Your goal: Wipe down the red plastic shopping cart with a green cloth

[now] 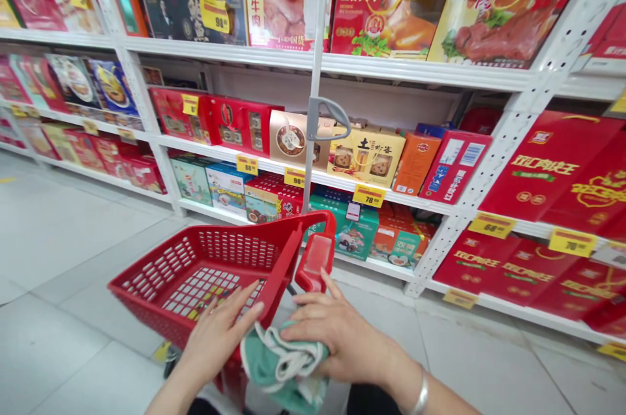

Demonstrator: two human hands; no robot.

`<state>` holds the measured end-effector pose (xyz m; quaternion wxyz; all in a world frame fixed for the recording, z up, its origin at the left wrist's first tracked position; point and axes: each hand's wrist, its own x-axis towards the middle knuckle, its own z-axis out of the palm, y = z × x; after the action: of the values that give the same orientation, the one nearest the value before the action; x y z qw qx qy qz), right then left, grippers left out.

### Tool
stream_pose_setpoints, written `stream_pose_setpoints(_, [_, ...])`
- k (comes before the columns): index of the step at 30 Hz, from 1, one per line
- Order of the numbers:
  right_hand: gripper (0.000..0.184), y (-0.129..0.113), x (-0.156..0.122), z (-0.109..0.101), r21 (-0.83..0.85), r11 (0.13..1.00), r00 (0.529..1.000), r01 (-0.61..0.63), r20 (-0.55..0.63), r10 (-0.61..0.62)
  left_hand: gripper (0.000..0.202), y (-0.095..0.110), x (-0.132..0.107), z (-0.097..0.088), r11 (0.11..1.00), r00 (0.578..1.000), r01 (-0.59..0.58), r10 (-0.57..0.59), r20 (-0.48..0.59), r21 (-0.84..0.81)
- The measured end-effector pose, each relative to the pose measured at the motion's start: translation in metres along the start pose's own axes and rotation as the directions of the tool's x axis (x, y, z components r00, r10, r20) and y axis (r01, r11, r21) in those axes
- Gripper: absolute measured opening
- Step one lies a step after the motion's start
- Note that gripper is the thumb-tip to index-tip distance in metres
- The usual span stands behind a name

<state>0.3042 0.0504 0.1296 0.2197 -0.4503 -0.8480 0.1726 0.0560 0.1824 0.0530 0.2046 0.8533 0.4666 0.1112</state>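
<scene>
Head view: green-and-white cloth [283, 363] bunched between both hands, just in front of a red plastic shopping basket [195, 265]; right hand [342, 337] with fingers curled shut over the top, keeping the folds gathered; left hand [220, 333] with fingers half open, tips against the cloth's edge; shelves [415, 203] of gift boxes [366, 155] beyond.

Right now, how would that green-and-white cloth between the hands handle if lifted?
The green-and-white cloth looks floppy: it bunches between the left hand and right hand. It is probably light for its bulk, and would likely drape rather than roll or tip.
</scene>
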Motion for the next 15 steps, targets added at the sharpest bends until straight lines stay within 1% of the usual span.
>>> stream_pose_setpoints(1, [0.036,0.005,0.004,-0.007,0.024,1.000,1.000,-0.013,0.017,0.013,0.058,-0.001,-0.001,-0.002,1.000,1.000,0.000,0.000,0.022,0.001])
stream_pose_setpoints(3, [0.027,0.017,0.013,-0.020,0.032,0.998,0.998,-0.054,0.014,0.053,0.060,0.001,-0.002,-0.006,1.000,0.999,0.028,-0.028,0.047,-0.008])
stream_pose_setpoints(5, [0.018,0.026,0.023,-0.031,-0.004,0.997,0.997,-0.080,-0.009,0.080,0.062,0.008,-0.002,-0.008,0.998,0.996,0.064,-0.063,0.060,-0.019])
stream_pose_setpoints(6, [0.017,0.030,0.027,-0.037,-0.034,0.997,0.997,-0.075,-0.019,0.074,0.063,0.012,-0.002,-0.009,0.997,0.995,0.077,-0.076,0.066,-0.021])
stream_pose_setpoints(8, [0.021,0.036,0.037,-0.047,-0.098,0.995,0.999,-0.030,-0.037,0.026,0.063,0.022,-0.001,-0.011,0.996,0.993,0.084,-0.081,0.088,-0.025])
stream_pose_setpoints(10, [0.026,0.043,0.048,-0.058,-0.165,0.986,0.994,-0.006,-0.110,-0.012,0.064,0.030,-0.001,-0.014,0.996,0.991,0.081,-0.077,0.110,-0.033])
stream_pose_setpoints(12, [0.027,0.054,0.059,-0.067,-0.226,0.971,0.972,-0.074,-0.235,0.019,0.065,0.035,-0.001,-0.015,0.996,0.991,0.072,-0.066,0.121,-0.046])
stream_pose_setpoints(14, [0.023,0.069,0.070,-0.073,-0.243,0.946,0.933,-0.212,-0.340,0.122,0.065,0.037,-0.002,-0.013,0.996,0.992,0.064,-0.056,0.115,-0.068])
stream_pose_setpoints(15, [0.021,0.077,0.074,-0.073,-0.227,0.931,0.913,-0.285,-0.360,0.191,0.065,0.037,-0.003,-0.011,0.994,0.992,0.066,-0.057,0.110,-0.082])
